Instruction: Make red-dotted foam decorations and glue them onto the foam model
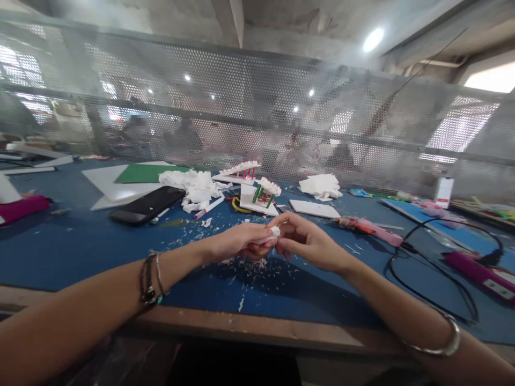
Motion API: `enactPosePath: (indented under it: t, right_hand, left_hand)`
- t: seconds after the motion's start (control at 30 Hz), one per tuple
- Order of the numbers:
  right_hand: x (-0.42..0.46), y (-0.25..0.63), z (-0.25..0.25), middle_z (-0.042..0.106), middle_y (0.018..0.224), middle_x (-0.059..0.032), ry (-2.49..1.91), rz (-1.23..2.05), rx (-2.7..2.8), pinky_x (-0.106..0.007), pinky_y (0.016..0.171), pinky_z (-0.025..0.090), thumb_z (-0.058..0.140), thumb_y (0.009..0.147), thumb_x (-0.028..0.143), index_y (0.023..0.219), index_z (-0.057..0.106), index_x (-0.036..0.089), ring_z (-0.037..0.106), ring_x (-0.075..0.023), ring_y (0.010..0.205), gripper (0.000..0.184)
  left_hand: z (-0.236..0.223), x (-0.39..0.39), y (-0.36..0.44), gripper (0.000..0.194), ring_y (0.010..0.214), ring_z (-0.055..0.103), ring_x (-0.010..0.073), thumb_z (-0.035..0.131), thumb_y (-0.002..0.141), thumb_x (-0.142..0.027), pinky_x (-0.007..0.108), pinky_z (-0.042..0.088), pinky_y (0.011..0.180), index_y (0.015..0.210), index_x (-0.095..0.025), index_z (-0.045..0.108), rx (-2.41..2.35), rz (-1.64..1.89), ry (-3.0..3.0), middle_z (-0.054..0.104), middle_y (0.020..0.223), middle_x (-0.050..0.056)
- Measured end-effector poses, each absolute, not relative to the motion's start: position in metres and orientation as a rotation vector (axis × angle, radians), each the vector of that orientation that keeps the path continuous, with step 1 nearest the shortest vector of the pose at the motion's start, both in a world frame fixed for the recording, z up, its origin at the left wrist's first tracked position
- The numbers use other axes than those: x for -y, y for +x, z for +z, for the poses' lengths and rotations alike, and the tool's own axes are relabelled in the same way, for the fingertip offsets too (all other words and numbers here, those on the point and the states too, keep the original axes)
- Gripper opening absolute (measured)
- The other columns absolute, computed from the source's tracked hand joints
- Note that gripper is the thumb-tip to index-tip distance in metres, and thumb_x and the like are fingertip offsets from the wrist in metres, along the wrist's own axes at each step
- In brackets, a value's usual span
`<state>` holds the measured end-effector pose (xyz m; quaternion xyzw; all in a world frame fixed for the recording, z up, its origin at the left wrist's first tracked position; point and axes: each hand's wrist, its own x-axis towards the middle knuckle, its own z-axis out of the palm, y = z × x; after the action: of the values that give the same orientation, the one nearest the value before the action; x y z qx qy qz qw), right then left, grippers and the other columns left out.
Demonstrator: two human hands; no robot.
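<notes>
Between thumb and fingers, my left hand pinches a small white piece that looks like foam or crumpled tissue. My right hand is right beside it, fingers curled toward the piece; whether its fingertips hold anything is hidden. White shavings are scattered on the blue tabletop below both hands. Just beyond them stands a small white model with green posts, and behind it a similar one with red posts.
Left of the models lie a black phone, crumpled white tissue and a green sheet. To the right are a pink glue gun, its black cable and a purple power strip. A perforated metal screen closes the back.
</notes>
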<state>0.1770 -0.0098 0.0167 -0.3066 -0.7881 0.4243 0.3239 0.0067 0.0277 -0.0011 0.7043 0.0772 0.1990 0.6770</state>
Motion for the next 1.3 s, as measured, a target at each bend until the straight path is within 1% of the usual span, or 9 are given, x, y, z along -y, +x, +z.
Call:
enactPosePath:
  t: [0.07,0.23,0.47,0.6,0.77,0.97,1.07,1.17,1.3]
  right_hand:
    - [0.010,0.175,0.016,0.052,0.064,0.0029,-0.822,1.107,2.026,-0.019,0.047,0.038,0.054,0.074,0.028,0.091,0.045,0.016,0.047,-0.0050,0.053,0.023]
    - [0.011,0.169,0.016,0.048,0.051,0.0058,-0.935,0.987,1.951,-0.018,0.038,0.029,0.056,0.072,0.035,0.071,0.045,0.017,0.041,-0.0039,0.043,0.021]
    - [0.016,0.171,0.020,0.051,0.059,0.0044,-0.834,1.044,1.997,-0.018,0.044,0.034,0.049,0.078,0.028,0.082,0.045,0.016,0.044,-0.0039,0.048,0.013]
    - [0.017,0.172,0.020,0.052,0.060,0.0039,-0.808,1.015,2.047,-0.019,0.045,0.035,0.048,0.079,0.024,0.085,0.044,0.016,0.045,-0.0042,0.050,0.011]
    - [0.015,0.174,0.018,0.051,0.063,0.0030,-0.820,0.949,2.112,-0.020,0.050,0.038,0.046,0.078,0.017,0.085,0.043,0.016,0.047,-0.0051,0.055,0.008]
    - [0.012,0.173,0.019,0.051,0.057,0.0037,-0.854,0.938,2.038,-0.020,0.045,0.036,0.049,0.076,0.026,0.080,0.045,0.016,0.046,-0.0052,0.050,0.012]
    - [0.013,0.170,0.018,0.050,0.055,0.0044,-0.915,0.862,2.086,-0.019,0.044,0.034,0.050,0.076,0.024,0.077,0.043,0.016,0.045,-0.0046,0.049,0.010]
    - [0.017,0.168,0.018,0.050,0.057,0.0043,-0.920,0.844,2.151,-0.019,0.046,0.036,0.049,0.077,0.023,0.079,0.043,0.017,0.046,-0.0048,0.050,0.009]
    - [0.019,0.170,0.019,0.052,0.061,0.0030,-0.897,0.799,2.210,-0.020,0.049,0.038,0.048,0.079,0.024,0.084,0.042,0.017,0.048,-0.0055,0.052,0.010]
  left_hand:
    - [0.000,-0.026,0.007,0.028,0.042,0.017,0.0059,0.040,0.081,-0.035,0.025,0.009,0.041,0.061,-0.016,0.038,-0.206,0.471,1.608,0.023,0.050,-0.006]
    - [-0.001,-0.022,0.010,0.027,0.044,0.019,0.0058,0.046,0.078,-0.038,0.025,0.009,0.041,0.067,-0.014,0.042,-0.234,0.465,1.630,0.028,0.053,-0.006]
    - [-0.002,-0.019,0.010,0.028,0.040,0.014,0.0055,0.043,0.079,-0.032,0.025,0.007,0.041,0.056,-0.015,0.039,-0.194,0.527,1.468,0.019,0.045,-0.007]
    - [-0.001,-0.021,0.008,0.027,0.039,0.013,0.0056,0.041,0.079,-0.025,0.024,0.009,0.041,0.054,-0.016,0.036,-0.200,0.484,1.433,0.018,0.043,-0.008]
    - [-0.002,-0.026,0.007,0.028,0.039,0.014,0.0062,0.039,0.081,-0.030,0.024,0.008,0.041,0.056,-0.016,0.038,-0.159,0.444,1.468,0.018,0.043,-0.008]
    - [-0.003,-0.026,0.009,0.028,0.040,0.016,0.0063,0.038,0.082,-0.032,0.025,0.009,0.040,0.059,-0.016,0.040,-0.174,0.467,1.553,0.021,0.047,-0.007]
    - [-0.004,-0.027,0.008,0.029,0.040,0.015,0.0064,0.041,0.080,-0.033,0.025,0.008,0.039,0.056,-0.017,0.035,-0.169,0.422,1.589,0.019,0.045,-0.007]
    - [-0.005,-0.029,0.007,0.030,0.038,0.013,0.0061,0.043,0.078,-0.030,0.026,0.007,0.039,0.052,-0.018,0.031,-0.136,0.384,1.567,0.016,0.042,-0.008]
    - [-0.007,-0.031,0.006,0.028,0.036,0.013,0.0061,0.043,0.076,-0.027,0.026,0.008,0.039,0.052,-0.018,0.032,-0.103,0.382,1.492,0.015,0.041,-0.008]
